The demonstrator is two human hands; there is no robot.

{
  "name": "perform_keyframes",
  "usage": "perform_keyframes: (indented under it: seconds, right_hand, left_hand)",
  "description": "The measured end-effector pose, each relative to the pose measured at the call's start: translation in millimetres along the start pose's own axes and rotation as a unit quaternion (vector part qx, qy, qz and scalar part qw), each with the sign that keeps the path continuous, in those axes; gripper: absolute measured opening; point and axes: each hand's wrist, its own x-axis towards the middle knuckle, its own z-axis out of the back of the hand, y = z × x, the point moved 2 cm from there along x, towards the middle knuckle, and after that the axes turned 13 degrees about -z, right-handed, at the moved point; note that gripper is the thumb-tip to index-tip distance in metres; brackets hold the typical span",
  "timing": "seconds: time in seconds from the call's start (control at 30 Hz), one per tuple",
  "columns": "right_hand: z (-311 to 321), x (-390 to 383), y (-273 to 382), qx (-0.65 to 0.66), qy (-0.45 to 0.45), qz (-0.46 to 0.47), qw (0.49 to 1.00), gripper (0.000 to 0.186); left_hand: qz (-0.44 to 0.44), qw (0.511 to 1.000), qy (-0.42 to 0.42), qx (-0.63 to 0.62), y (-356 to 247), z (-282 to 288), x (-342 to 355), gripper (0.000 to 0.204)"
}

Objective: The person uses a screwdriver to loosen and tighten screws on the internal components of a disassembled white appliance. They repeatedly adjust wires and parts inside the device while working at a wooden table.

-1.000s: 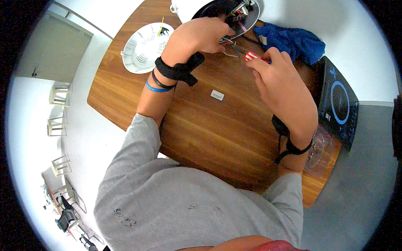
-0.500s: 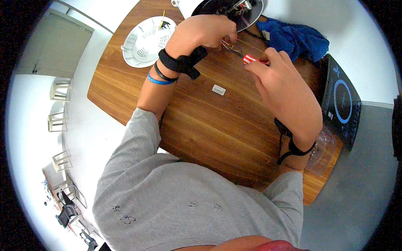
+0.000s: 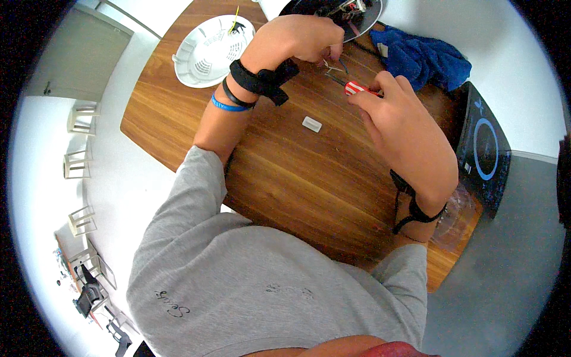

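Note:
My right hand (image 3: pixel 410 128) grips a screwdriver (image 3: pixel 353 88) with a red-and-white striped handle. Its thin shaft points left toward my left hand (image 3: pixel 303 38). The fingers of that hand are pinched together around thin wires (image 3: pixel 335 65), whose ends hang just above the screwdriver's shaft. Whether the tip touches them is too small to tell. Right behind my left hand sits a round black housing (image 3: pixel 372 27) with electrical parts inside. A small white plastic piece (image 3: pixel 311 124) lies on the wooden table nearer to me.
A white slotted plastic cover (image 3: pixel 189 66) with a yellow wire lies at the far left. A crumpled blue cloth (image 3: pixel 422 56) is at the back right. Along the right edge stand a black cooktop (image 3: pixel 485 146) and a clear plastic bag (image 3: pixel 455 220) on the wooden table (image 3: pixel 297 184).
My left hand has shifted slightly right, and the wires below its fingers show more clearly. The screwdriver has turned a little, showing more of its handle. Both hands keep their grip.

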Motion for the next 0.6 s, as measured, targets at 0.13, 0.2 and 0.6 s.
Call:
perform_keyframes:
  seconds: [0.13,0.2,0.6]
  right_hand:
    - [-2,1,-1,0.004,-0.004,0.001,1.0,0.024]
    - [-4,2,-4,0.002,-0.008,0.002,1.0,0.024]
    - [-7,2,-7,-0.006,0.008,0.013,1.0,0.024]
  left_hand:
    - [0.036,0.998,0.057,-0.003,1,-4,5,0.02]
    - [0.039,0.998,0.054,-0.012,-1,-2,4,0.02]
    - [0.031,0.999,0.023,-0.016,-11,2,5,0.021]
